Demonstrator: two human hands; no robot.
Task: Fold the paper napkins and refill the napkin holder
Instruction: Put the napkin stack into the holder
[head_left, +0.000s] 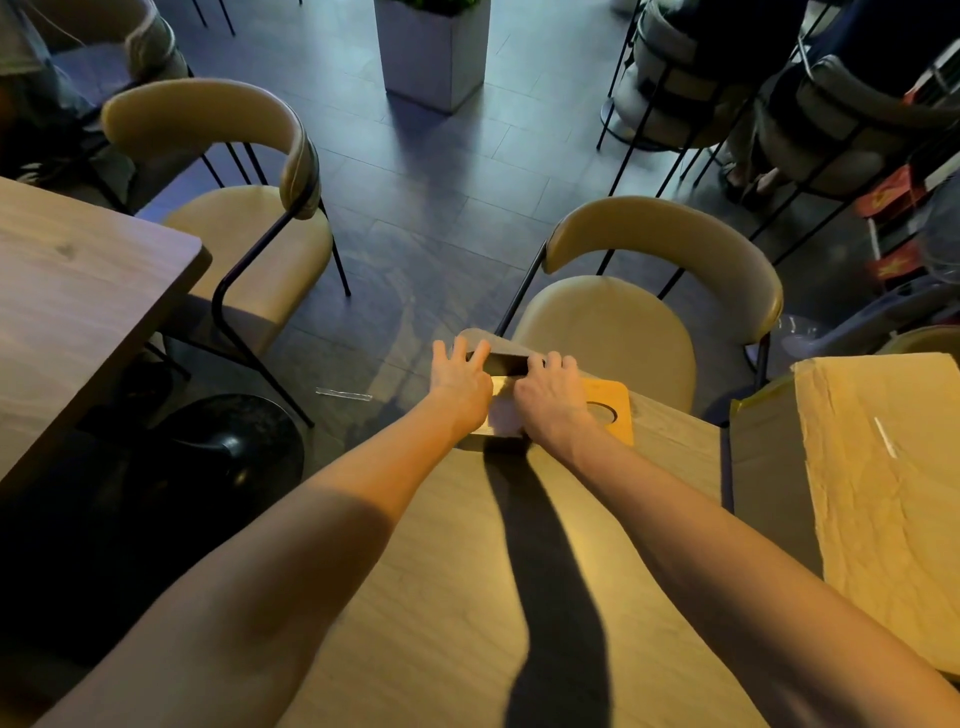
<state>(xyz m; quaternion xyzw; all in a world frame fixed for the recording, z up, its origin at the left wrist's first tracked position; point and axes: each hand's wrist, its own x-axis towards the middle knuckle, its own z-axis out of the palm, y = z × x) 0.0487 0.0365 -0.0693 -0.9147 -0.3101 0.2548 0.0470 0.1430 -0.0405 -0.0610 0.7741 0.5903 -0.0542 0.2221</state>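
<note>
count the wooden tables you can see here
2. The left table stands beside a tan chair; the near table fills the foreground, carrying a cardboard box. Others may be out of frame.

— Left hand (460, 376)?
— Spread flat on the napkin holder (619, 396), far corner of the table (457, 561)
— Right hand (550, 400)?
— Curled over its dark edge, white napkins (506, 415) between the two
— Further right?
— Cardboard box (883, 493)
</note>
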